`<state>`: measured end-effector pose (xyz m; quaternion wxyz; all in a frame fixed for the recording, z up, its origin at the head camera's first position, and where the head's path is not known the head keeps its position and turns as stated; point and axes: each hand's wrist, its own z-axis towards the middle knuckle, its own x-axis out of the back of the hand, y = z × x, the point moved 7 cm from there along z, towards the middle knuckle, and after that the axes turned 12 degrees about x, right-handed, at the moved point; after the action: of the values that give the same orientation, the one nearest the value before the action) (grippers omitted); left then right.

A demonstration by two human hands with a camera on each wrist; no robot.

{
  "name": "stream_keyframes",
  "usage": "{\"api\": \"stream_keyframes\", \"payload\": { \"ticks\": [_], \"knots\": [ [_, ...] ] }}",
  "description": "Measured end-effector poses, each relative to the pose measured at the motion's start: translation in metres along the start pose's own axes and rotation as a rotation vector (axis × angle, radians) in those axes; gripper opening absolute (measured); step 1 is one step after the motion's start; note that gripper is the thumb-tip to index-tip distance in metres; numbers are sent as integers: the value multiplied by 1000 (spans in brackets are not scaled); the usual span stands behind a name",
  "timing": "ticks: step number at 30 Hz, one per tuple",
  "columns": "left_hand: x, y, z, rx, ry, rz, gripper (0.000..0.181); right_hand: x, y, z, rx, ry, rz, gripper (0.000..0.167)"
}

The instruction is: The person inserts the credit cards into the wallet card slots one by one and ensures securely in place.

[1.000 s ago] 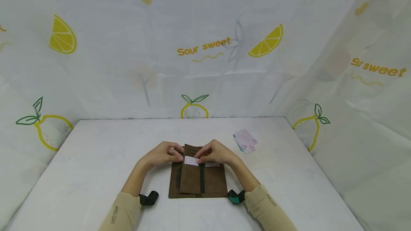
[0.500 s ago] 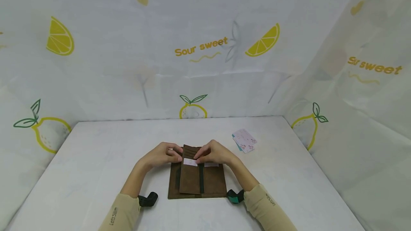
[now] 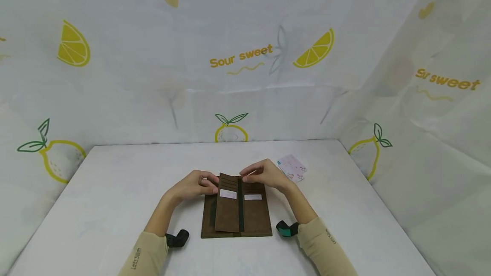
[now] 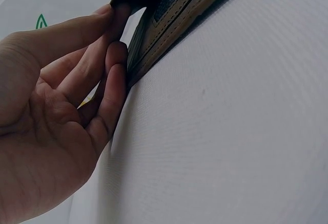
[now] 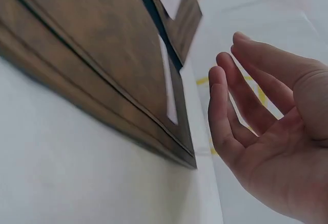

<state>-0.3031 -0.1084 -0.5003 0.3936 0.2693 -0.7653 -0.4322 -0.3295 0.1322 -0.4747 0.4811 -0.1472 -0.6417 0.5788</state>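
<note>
A brown wallet [image 3: 256, 218] lies unfolded on the table, its inner flap [image 3: 227, 216] raised at the left. One pale card [image 3: 228, 194] shows in a slot of the flap, another [image 3: 253, 197] in the right half. My left hand [image 3: 195, 183] pinches the flap's left edge near the top; in the left wrist view the thumb and fingers [image 4: 77, 75] hold that edge. My right hand [image 3: 268, 174] hovers over the wallet's top edge, and in the right wrist view its fingers [image 5: 251, 90] are relaxed, apart from the leather and holding nothing.
A pink-and-white patterned card [image 3: 292, 166] lies on the table beyond my right hand, over a blue one that shows at its edge. White cloth with lemon prints hangs behind the table [image 3: 115, 191] and along its sides.
My right hand has let go of the card in the flap's slot and moved up and to the right. The left hand keeps its hold on the flap.
</note>
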Motion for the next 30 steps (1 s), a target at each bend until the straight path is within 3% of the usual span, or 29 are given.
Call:
{"api": "stream_keyframes", "payload": {
  "ticks": [7, 15, 21, 30],
  "knots": [
    [0, 0, 0, 18, 5, 12, 33, 45, 9, -13, -64, 183, 55, 37],
    [1, 3, 0, 19, -5, -7, 32, 91, 23, -34, -114, 347, -69, 45],
    [0, 4, -2, 25, -17, -27, 33, 112, 36, -46, -165, 410, -164, 48],
    [0, 5, -2, 23, -17, -30, 34, 125, 52, -59, -283, 404, -222, 54]
  ]
}}
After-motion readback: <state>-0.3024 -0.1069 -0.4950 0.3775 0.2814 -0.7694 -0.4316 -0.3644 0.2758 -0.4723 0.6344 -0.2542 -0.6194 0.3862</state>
